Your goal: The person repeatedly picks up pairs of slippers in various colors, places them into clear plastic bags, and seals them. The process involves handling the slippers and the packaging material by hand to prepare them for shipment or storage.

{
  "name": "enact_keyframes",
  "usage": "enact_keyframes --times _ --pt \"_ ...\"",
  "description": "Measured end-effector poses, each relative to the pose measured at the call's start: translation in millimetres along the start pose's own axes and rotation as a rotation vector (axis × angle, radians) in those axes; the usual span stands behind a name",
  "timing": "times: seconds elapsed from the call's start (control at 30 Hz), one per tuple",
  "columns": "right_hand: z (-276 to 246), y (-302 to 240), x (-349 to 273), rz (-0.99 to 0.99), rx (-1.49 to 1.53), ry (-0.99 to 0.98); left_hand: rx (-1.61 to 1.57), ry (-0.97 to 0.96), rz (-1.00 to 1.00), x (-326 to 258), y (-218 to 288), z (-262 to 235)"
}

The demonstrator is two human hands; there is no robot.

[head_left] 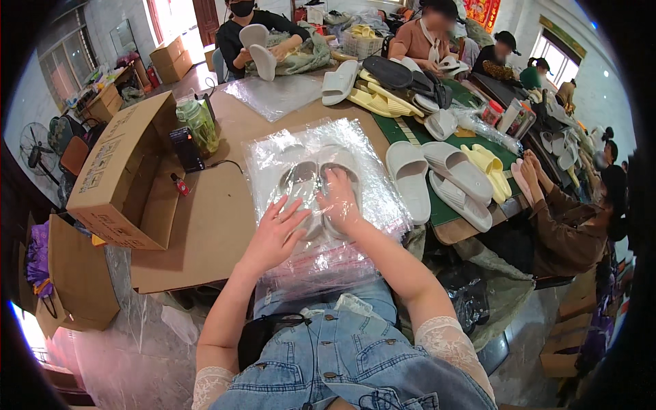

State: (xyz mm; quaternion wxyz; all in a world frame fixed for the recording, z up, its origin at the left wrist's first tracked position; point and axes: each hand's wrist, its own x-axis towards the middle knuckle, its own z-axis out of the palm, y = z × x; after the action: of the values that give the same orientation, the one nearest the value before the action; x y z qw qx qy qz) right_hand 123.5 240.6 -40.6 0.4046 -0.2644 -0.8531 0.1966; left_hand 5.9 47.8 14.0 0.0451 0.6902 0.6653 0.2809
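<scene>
A pair of light grey slide slippers point(298, 179) lies side by side in a clear plastic bag point(263, 158), on top of a stack of similar shiny bags point(386, 198) at the table edge before me. My left hand point(277, 236) rests with spread fingers on the plastic by the lower part of the left slipper, open. Across the right slipper lies my right hand point(339, 203), its fingers stretched toward the slipper's upper end and nothing gripped in them. Glare on the plastic hides parts of both slippers.
On the left stand an open cardboard box point(119, 181), a jar of green contents point(198, 126), a black box point(186, 149) and a small red bottle point(180, 184). Loose grey slippers point(408, 181) and yellow slippers point(486, 171) lie right. Several co-workers point(572, 215) sit around.
</scene>
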Motion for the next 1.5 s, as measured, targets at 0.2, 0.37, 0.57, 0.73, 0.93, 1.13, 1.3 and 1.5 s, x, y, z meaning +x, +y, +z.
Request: enact_keyframes --times 0.2,0.37,0.57,0.73,0.93,1.13,1.3,1.5 --pt "-124 -21 -83 -0.253 0.415 -0.290 -0.152 -0.052 -0.071 -50 -9 -22" --pt "-189 35 -105 -0.110 0.088 -0.091 -0.049 -0.132 -0.030 -65 -7 -24" --pt "-187 46 -94 0.019 0.115 -0.257 0.116 -0.005 0.149 -60 -13 -5" --pt "-161 54 -82 -0.139 0.346 -0.290 -0.043 0.029 0.109 -65 -12 -7" --pt "-149 73 -94 0.293 0.657 -0.277 -0.202 0.019 0.015 -71 -21 1" --pt "-145 75 -98 0.424 0.733 -0.153 -0.484 0.055 -0.193 -71 -31 11" --pt "-138 80 -98 0.441 0.713 -0.133 -0.550 0.061 -0.234 -73 -38 17" --pt "-141 74 -99 0.334 0.752 -0.157 -0.611 0.085 -0.120 -67 -34 0"
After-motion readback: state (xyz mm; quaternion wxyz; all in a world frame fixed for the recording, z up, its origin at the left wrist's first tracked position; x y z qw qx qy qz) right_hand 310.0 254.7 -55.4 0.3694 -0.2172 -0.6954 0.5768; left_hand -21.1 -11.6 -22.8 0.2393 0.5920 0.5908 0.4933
